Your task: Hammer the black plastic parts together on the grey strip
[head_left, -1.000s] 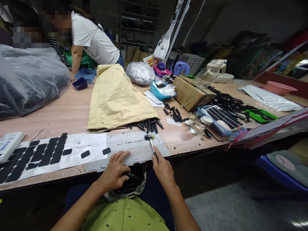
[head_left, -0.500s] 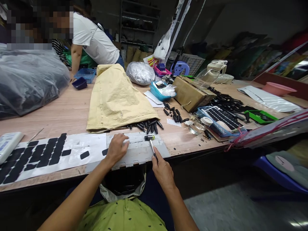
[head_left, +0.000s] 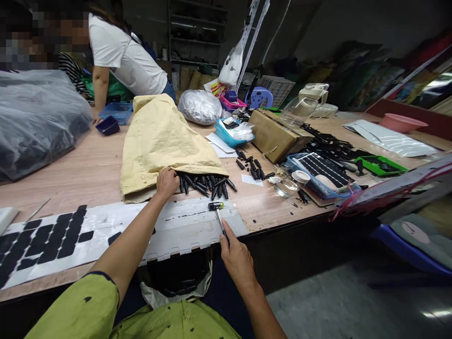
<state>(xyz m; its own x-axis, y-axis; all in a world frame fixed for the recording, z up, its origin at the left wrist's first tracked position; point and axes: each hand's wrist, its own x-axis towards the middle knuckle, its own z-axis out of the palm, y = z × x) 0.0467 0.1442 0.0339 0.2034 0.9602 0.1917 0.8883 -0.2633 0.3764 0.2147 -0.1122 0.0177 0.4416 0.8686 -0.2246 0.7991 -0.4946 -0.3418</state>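
Note:
My right hand (head_left: pixel 237 254) is closed round the handle of a small mallet (head_left: pixel 216 206). The mallet's black and yellow-green head rests over a grey board (head_left: pixel 197 221) at the table's front edge. My left hand (head_left: pixel 167 183) has its fingers closed at the open mouth of a yellow sack (head_left: pixel 158 136), gripping the raised edge. Several black tapered plastic pieces (head_left: pixel 205 182) spill from under that edge, just right of the left hand. A white sheet with black rounded patches (head_left: pixel 65 230) lies left of the board, partly hidden by my left forearm.
A cardboard box (head_left: pixel 278 134), a blue basket (head_left: pixel 233 133) and a clear jar (head_left: pixel 286 188) stand to the right. A large plastic bag (head_left: pixel 38 122) fills the far left. A co-worker in a white shirt (head_left: pixel 123 56) leans over the table beyond it.
My left hand has moved from above the grey board forward to the sack's mouth and taken hold of its edge. More black pieces show there. The mallet stays in my right hand.

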